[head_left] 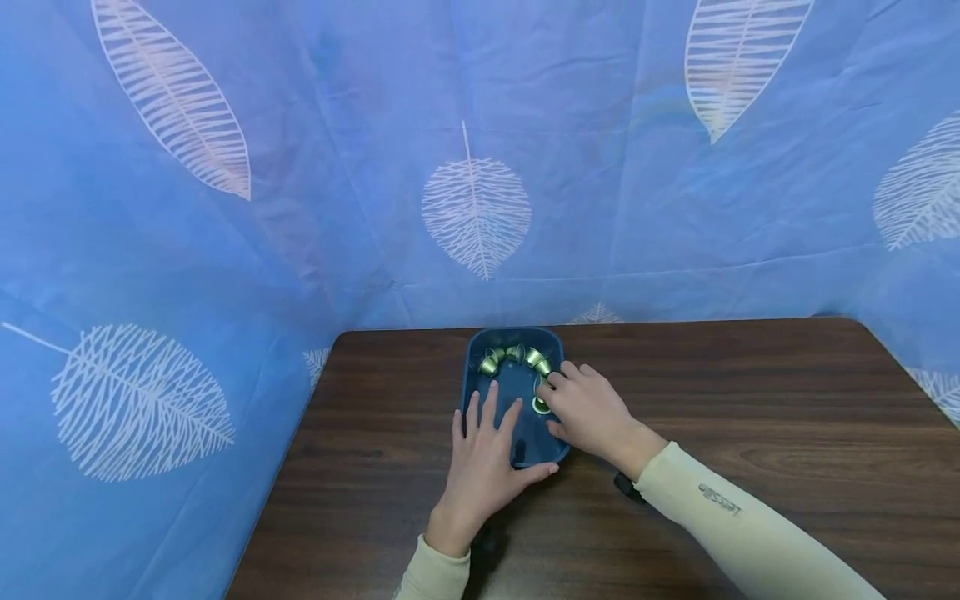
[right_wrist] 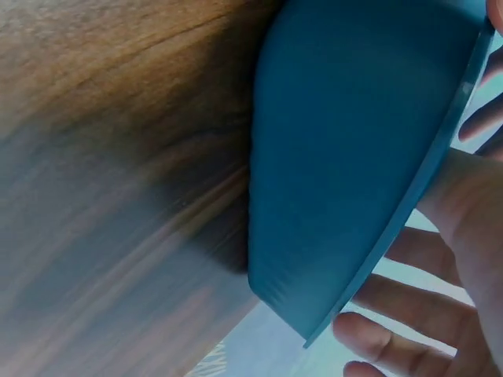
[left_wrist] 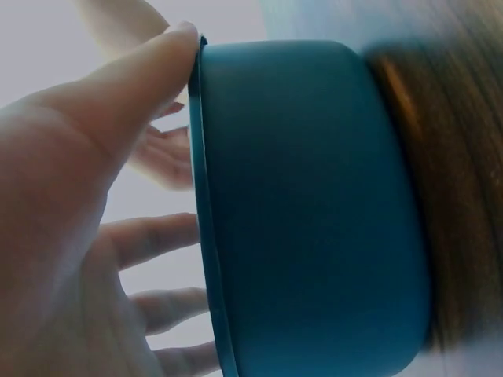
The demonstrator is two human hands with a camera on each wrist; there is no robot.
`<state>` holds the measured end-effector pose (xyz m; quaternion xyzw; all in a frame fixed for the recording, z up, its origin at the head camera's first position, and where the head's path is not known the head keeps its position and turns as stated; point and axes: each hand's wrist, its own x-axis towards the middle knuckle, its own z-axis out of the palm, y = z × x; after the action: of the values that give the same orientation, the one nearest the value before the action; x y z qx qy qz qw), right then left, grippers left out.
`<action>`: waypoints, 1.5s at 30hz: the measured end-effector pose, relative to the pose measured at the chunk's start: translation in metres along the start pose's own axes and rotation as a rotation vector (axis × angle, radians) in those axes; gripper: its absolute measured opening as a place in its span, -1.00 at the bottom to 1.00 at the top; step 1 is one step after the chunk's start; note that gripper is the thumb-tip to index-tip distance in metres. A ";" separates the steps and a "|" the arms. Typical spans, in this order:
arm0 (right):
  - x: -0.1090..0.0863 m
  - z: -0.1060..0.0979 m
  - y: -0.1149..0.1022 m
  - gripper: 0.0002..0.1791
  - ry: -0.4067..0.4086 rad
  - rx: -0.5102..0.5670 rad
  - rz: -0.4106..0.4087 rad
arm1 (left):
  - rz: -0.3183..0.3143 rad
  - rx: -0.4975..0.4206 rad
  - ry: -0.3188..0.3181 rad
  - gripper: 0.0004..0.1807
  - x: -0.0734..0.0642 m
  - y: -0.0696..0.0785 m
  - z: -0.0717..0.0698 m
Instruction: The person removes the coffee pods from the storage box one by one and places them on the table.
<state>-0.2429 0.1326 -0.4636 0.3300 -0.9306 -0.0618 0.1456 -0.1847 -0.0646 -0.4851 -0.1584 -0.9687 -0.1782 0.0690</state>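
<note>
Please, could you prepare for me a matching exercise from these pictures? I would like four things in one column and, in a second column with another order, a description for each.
Column one
1. Tray
2. Shiny pieces
3. Table
4. Cloth

Column two
A. Brown, with wood grain
B. Blue, printed with pale leaves
C. Plain dark blue, with a rim
D. Green, lying inside a container

Right pairs: 1-C, 2-D, 3-A, 4-B
</note>
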 end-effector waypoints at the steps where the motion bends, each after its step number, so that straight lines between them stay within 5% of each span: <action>1: 0.002 0.000 -0.001 -0.48 -0.001 0.002 -0.010 | -0.001 -0.002 0.001 0.05 0.000 0.000 0.000; 8: 0.014 0.004 -0.005 -0.55 -0.058 0.066 -0.047 | -0.019 -0.038 -0.004 0.00 -0.002 -0.001 0.002; 15: 0.018 0.008 -0.006 -0.57 -0.124 0.002 -0.054 | -0.026 -0.067 -0.019 -0.02 -0.001 0.000 0.002; 28: 0.020 0.017 -0.009 -0.86 -0.055 0.024 -0.056 | -0.066 -0.082 -0.047 -0.01 -0.001 -0.003 0.003; 45: 0.018 0.023 -0.011 -0.79 -0.054 0.008 -0.040 | -0.128 -0.131 -0.038 0.07 -0.003 0.003 0.006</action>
<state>-0.2568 0.1136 -0.4831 0.3475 -0.9276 -0.0701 0.1177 -0.1813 -0.0607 -0.4907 -0.1035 -0.9643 -0.2421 0.0288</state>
